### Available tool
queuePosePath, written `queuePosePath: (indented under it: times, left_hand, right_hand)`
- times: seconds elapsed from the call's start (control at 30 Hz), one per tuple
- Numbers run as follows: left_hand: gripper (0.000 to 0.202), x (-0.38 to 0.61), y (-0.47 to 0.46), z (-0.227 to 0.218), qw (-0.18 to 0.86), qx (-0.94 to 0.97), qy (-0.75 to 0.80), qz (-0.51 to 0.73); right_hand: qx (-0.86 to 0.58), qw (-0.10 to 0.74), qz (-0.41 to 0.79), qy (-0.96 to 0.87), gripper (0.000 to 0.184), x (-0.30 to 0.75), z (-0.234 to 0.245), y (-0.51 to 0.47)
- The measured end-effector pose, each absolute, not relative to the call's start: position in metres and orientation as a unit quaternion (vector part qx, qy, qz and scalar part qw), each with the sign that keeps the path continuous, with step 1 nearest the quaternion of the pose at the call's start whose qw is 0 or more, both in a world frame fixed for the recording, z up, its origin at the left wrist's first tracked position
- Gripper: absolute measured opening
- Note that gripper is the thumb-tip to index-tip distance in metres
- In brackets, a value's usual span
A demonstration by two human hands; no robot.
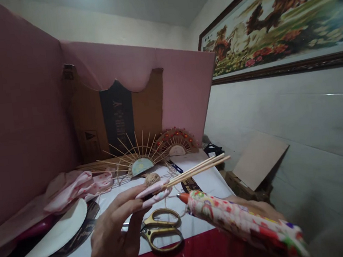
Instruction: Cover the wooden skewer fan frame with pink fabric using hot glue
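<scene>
My left hand (117,226) is closed around a small pink fabric-covered piece (157,196) with two layers. Several thin wooden sticks (199,170) stick out of its right end, pointing right and slightly up. My right hand (259,207) grips a hot glue gun (239,221) wrapped in flower-patterned material, which hides some of the fingers. Its orange-red nozzle points left, just short of the pink piece and below the sticks. Scissors (148,238) with gold-coloured handles lie under my left hand, blades partly covered. Behind that hand sits a ball of twine (152,179).
At the back stand a half-round stick fan (141,166) and a brown fan (178,149) with red dots. Pink cloth (82,189) and a white half-disc (61,232) lie left. Pink-covered boards (186,90) wall the table (210,177); a cardboard sheet (260,160) leans right.
</scene>
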State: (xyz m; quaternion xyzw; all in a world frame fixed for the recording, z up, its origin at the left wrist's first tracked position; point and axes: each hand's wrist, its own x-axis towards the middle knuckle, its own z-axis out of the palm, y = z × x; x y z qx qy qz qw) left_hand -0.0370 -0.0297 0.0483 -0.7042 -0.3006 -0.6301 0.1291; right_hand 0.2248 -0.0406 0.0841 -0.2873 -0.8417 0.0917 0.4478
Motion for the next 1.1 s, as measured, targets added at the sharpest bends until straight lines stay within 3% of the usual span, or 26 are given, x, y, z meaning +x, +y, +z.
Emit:
queuePosePath:
  times: [0.1,0.23,0.47,0.9,1.1]
  left_hand:
    - [0.028,-0.04,-0.031,0.055,0.19,-0.727,-0.315,-0.58]
    - [0.027,-0.04,-0.031,0.065,0.253,-0.744,-0.27,-0.557]
    - [0.029,-0.04,-0.03,0.068,0.25,-0.76,-0.249,-0.545]
    - [0.027,-0.04,-0.032,0.071,0.26,-0.752,-0.261,-0.546]
    - [0.028,-0.044,-0.031,0.07,0.266,-0.762,-0.254,-0.533]
  right_hand:
    - [-0.262,0.462,0.111,-0.84,0.025,0.219,0.091,-0.044]
    - [-0.292,0.419,0.168,-0.843,0.002,0.215,0.11,-0.051]
    - [-0.309,0.381,0.238,-0.839,0.005,0.219,0.118,-0.052]
    - [-0.303,0.382,0.196,-0.851,0.005,0.218,0.119,-0.052]
    - [-0.334,0.343,0.248,-0.842,0.01,0.221,0.131,-0.056]
